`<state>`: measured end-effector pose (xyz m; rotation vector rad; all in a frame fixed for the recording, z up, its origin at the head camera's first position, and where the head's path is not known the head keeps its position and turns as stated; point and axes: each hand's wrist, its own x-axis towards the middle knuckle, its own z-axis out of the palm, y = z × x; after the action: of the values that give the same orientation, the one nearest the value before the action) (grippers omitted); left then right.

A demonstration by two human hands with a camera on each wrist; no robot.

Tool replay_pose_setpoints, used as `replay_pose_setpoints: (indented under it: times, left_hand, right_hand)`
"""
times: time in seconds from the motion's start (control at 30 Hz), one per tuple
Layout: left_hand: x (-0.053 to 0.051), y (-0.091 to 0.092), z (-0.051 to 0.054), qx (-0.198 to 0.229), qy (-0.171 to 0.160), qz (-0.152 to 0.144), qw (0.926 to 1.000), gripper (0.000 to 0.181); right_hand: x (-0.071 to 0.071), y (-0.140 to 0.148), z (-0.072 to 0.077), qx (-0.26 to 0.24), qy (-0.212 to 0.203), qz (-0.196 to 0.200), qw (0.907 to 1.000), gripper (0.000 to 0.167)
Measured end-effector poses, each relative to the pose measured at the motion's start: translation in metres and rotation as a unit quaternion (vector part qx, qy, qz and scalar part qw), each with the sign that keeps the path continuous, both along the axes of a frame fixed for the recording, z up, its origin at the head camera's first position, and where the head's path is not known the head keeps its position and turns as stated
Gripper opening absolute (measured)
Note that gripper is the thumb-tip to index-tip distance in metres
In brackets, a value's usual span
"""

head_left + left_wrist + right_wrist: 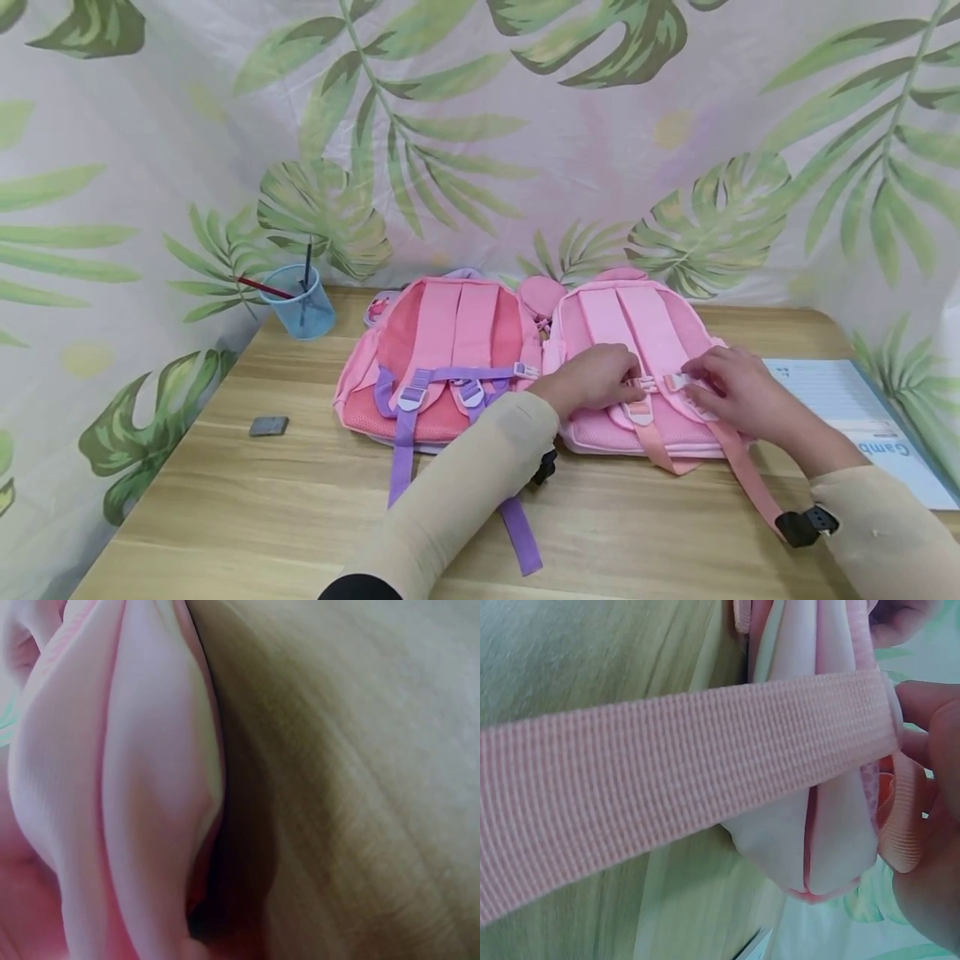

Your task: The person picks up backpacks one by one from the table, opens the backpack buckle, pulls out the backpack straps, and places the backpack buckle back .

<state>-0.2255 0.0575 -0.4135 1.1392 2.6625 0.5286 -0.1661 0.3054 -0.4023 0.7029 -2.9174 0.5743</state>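
A light pink backpack (pixel 600 437) lies with its shoulder straps facing up on the table's right half. My left hand (pixel 600 375) pinches one half of its strap buckle (pixel 646 384). Close by on the right, my right hand (pixel 738 390) pinches the other buckle half (pixel 677 382); a small gap shows between the halves. An orange-pink webbing strap (pixel 697 757) hangs past the right wrist. In the left wrist view, the bag's pale side (pixel 157 780) fills much of the picture, and the left fingers are hidden.
Left of it lies another pink backpack (pixel 438 427) with purple straps (pixel 402 454). A blue mesh pen cup (pixel 303 312), a grey eraser-like block (pixel 268 426) and, at right, a notebook (pixel 828 400) are on the wooden table (pixel 225 517). A leaf-print curtain (pixel 465 208) stands behind.
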Motion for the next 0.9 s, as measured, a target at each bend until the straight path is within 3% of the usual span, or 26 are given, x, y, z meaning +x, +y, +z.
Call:
replay_pose_setpoints:
  times: [0.27, 0.53, 0.9]
  left_hand:
    - [0.0053, 0.0003, 0.0049, -0.035, 0.040, -0.018, 0.9984, 0.025]
    - [0.0052, -0.0026, 0.0068, -0.014, 0.041, -0.006, 0.9990, 0.024]
    - [0.0050, -0.0048, 0.0029, 0.001, 0.046, -0.002, 0.9989, 0.026]
  right_hand:
    - [0.0012, -0.0005, 0.0021, 0.000, 0.002, 0.004, 1.0000, 0.023]
    - [-0.0007, -0.0021, 0.0054, 0.005, -0.023, -0.009, 0.9997, 0.025]
    - [0.0012, -0.0027, 0.0048, -0.003, -0.017, -0.010, 0.9998, 0.023]
